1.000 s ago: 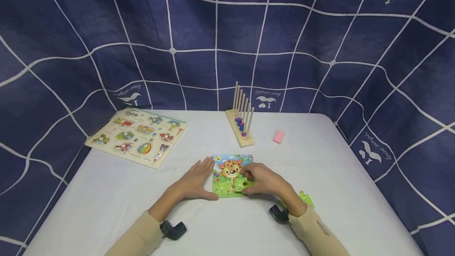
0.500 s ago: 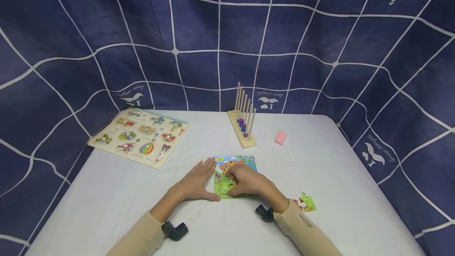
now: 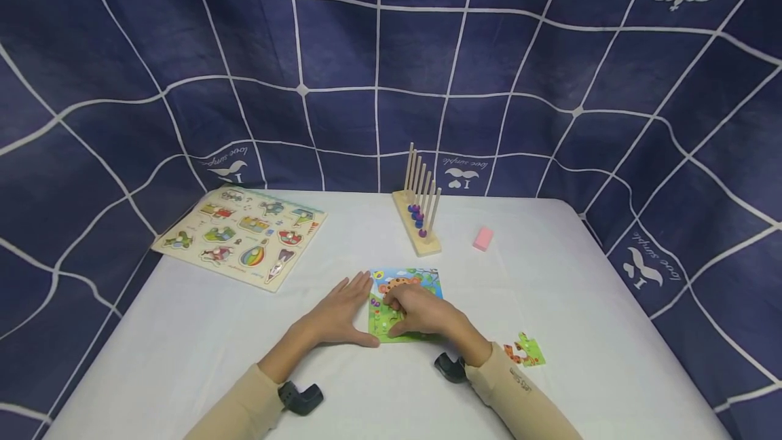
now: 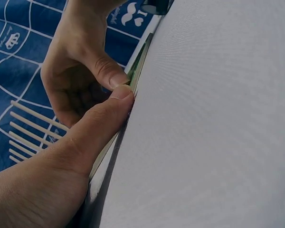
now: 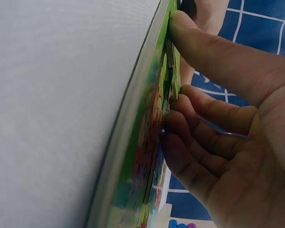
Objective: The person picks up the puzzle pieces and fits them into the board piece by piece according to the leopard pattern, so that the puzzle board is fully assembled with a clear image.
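Observation:
A small jigsaw puzzle with a leopard picture lies on the white table. Over its lower middle, my right hand pinches a green puzzle piece between thumb and fingers. The piece sits slightly raised from the board in the right wrist view, and the hand covers it in the head view. My left hand rests along the puzzle's left side with fingers straight, its thumb touching the lower left corner. Beyond my right forearm lie loose puzzle pieces, green and orange.
A wooden peg puzzle board with vehicle shapes lies at the back left. Behind the jigsaw stands a wooden rack of upright rods with blue and purple beads. A pink block is to its right. Dark blue gridded cloth surrounds the table.
My right hand has moved left across the puzzle with the green piece, from its right side to the lower middle. The loose pieces have come into fuller view. My left hand stays in place.

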Demonstrator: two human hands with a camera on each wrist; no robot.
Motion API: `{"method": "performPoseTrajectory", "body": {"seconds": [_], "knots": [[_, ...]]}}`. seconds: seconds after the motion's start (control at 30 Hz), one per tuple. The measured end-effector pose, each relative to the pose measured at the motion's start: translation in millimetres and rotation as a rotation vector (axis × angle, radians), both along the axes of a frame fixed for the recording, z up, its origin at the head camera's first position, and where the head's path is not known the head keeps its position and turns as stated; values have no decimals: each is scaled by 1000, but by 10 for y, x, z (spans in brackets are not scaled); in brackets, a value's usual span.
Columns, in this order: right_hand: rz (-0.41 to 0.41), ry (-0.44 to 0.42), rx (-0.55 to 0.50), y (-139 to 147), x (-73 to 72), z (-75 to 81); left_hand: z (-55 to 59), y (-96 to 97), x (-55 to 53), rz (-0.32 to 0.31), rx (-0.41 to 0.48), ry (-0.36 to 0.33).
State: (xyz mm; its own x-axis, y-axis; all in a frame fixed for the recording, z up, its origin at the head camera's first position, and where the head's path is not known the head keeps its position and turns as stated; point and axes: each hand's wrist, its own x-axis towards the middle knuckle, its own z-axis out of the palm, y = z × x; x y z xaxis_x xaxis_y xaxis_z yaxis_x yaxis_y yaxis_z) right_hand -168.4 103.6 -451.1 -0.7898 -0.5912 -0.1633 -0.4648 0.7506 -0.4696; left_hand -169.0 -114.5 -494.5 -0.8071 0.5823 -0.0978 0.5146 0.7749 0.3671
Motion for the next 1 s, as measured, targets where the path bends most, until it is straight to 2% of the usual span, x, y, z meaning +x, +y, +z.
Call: {"method": "performPoseTrajectory", "body": {"seconds": [0.17, 0.53, 0.7, 1.0], "knots": [[-12, -17, -18, -6, 7, -2, -5, -2, 8, -3, 3, -2], [-27, 18, -28, -30, -7, -30, -11, -11, -12, -4, 1, 10], [-30, 8, -41, -37, -12, -30, -18, -14, -16, -2, 4, 10], [-11, 28, -63, -13, -9, -30, -8, -6, -8, 0, 0, 3]]}}
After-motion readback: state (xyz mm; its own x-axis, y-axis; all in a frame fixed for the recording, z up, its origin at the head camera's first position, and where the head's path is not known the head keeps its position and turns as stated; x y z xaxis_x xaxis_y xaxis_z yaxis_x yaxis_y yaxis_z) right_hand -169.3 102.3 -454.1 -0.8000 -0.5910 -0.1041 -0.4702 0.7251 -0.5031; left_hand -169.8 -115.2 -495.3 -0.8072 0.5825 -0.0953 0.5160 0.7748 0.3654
